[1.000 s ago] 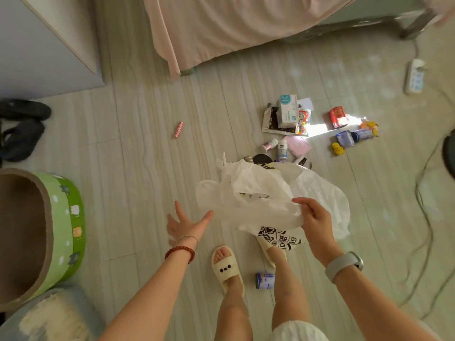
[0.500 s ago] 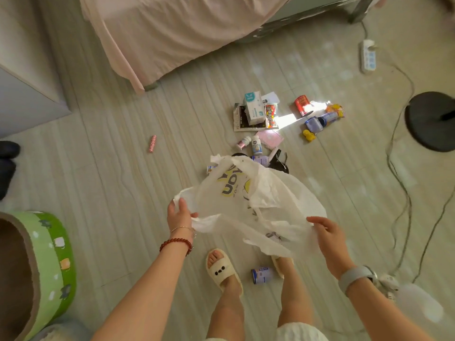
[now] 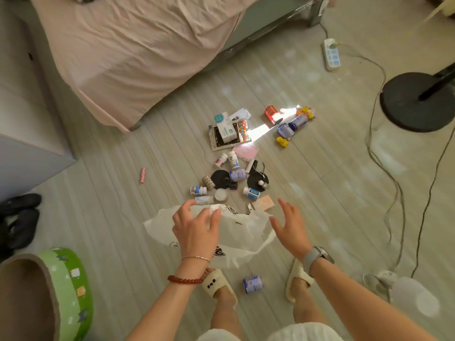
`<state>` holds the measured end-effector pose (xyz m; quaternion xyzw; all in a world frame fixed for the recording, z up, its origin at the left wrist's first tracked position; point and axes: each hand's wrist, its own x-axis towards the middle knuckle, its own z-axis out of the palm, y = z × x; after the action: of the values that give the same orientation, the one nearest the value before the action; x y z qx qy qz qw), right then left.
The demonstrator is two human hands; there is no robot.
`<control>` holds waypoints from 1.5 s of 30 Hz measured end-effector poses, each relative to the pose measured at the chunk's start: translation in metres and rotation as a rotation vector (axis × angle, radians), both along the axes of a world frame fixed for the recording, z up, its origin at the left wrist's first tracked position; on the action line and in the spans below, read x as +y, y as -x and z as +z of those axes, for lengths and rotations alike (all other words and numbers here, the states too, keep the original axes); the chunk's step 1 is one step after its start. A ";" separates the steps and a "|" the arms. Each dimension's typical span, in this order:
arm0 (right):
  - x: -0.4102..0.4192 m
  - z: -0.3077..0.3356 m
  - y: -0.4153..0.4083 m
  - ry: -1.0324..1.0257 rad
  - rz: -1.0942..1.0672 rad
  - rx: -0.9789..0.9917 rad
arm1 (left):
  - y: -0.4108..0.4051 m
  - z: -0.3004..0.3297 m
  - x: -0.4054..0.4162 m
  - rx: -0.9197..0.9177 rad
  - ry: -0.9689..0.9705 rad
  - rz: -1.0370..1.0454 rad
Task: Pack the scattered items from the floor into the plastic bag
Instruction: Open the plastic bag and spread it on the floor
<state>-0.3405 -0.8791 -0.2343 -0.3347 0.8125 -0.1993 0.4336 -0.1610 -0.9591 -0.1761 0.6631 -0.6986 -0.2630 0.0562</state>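
Head view: left grip (image 3: 195, 226) pinches plastic bag (image 3: 243, 232), lettering unreadable; right grip (image 3: 289, 226) spread apart.

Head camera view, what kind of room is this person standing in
Most likely a bedroom at home. A bed draped in a pink sheet stands at the top, shoes sit by a pale cabinet on the left, and a power strip and a fan base lie on the pale plank floor.
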 end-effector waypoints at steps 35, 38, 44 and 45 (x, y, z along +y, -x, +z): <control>-0.146 -0.073 0.419 0.163 0.544 0.317 | 0.282 -0.157 -0.155 0.010 -0.003 0.487; -0.151 -0.104 0.428 0.180 0.693 0.270 | 0.319 -0.175 -0.143 -0.048 0.145 0.126; -0.144 -0.189 0.446 0.256 0.667 0.088 | 0.407 -0.276 -0.114 -0.089 -0.253 -0.380; -0.141 -0.203 0.453 0.255 0.648 0.059 | 0.419 -0.296 -0.111 -0.032 -0.290 -0.357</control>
<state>-0.7937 -1.0206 -0.4370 -0.6322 0.6448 -0.1414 0.4055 -0.5803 -1.0703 -0.4726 0.5344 -0.7604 -0.3559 -0.0980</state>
